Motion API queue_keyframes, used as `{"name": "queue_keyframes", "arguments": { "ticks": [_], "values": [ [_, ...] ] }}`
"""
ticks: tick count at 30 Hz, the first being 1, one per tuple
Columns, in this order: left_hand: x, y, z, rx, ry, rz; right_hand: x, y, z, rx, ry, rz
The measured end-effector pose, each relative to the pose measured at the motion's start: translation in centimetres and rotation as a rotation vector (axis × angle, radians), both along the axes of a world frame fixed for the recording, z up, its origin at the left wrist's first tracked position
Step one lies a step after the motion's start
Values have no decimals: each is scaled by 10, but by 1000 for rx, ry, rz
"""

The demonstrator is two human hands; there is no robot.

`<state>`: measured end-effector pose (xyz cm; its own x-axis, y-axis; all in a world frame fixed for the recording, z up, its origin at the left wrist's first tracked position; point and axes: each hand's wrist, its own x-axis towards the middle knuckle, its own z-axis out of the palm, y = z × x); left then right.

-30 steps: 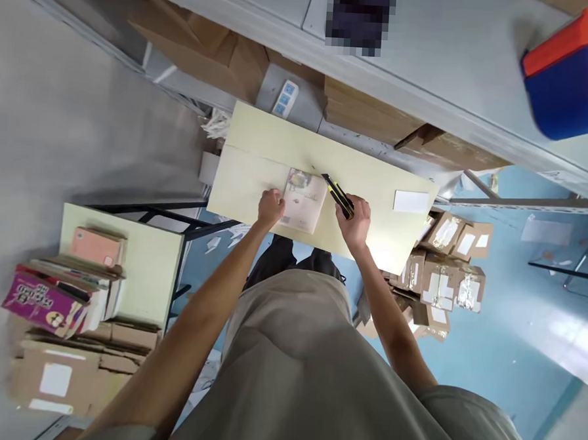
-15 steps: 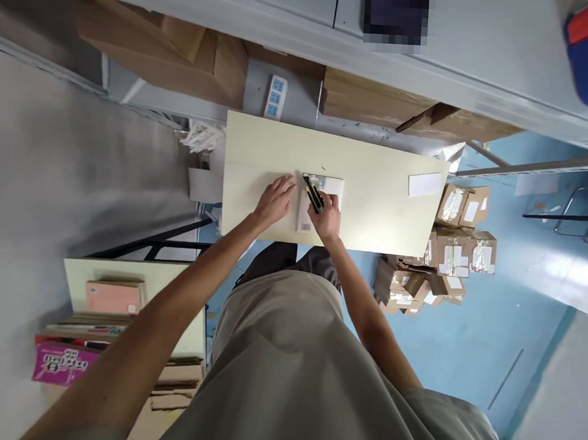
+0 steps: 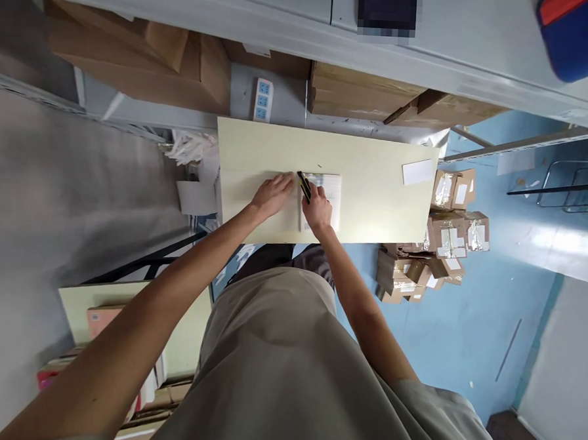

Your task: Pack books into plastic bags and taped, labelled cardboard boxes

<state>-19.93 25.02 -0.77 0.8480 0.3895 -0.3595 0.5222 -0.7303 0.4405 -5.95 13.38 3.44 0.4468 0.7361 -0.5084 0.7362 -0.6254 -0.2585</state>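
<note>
A black and yellow utility knife (image 3: 304, 187) is gripped in my right hand (image 3: 318, 209), its tip at the upper left corner of a thin, pale book-like packet (image 3: 333, 189). The packet lies flat on the cream tabletop (image 3: 373, 204), partly covered by my right hand. Just left of the packet, my left hand (image 3: 274, 194) rests on the tabletop with its fingers stretched out and holds nothing. Whether the blade is out is too small to tell.
A white card (image 3: 417, 172) lies at the table's right end. Behind the table are a power strip (image 3: 263, 100) and large cardboard boxes (image 3: 359, 95) under a grey shelf (image 3: 265, 15). Taped cartons (image 3: 448, 238) are piled on the right. A second table (image 3: 184, 332) stands at lower left.
My right hand and the knife have shifted slightly left, toward the packet's upper left corner. My left hand stays flat beside it. The whole view has shifted a little.
</note>
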Motion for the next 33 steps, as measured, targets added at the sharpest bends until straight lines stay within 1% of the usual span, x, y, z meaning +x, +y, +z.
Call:
{"name": "queue_keyframes", "arguments": {
  "ticks": [3,6,11,16,21,26,33],
  "values": [
    [1,1,-2,6,-8,-11,-2,4,0,-1,1,-3],
    [3,2,-3,8,-13,-6,-3,10,2,-31,-8,13],
    [6,2,-4,2,-11,20,-6,13,3,-67,-30,52],
    [9,2,-6,-10,2,26,-12,6,2,-80,-41,76],
    [11,1,-9,2,22,15,-22,-10,3,-122,-54,99],
    [12,0,-11,33,47,-9,-31,-30,16,-205,-56,155],
    [13,1,-7,6,67,-25,-46,-52,48,-326,-24,233]
  ]
}}
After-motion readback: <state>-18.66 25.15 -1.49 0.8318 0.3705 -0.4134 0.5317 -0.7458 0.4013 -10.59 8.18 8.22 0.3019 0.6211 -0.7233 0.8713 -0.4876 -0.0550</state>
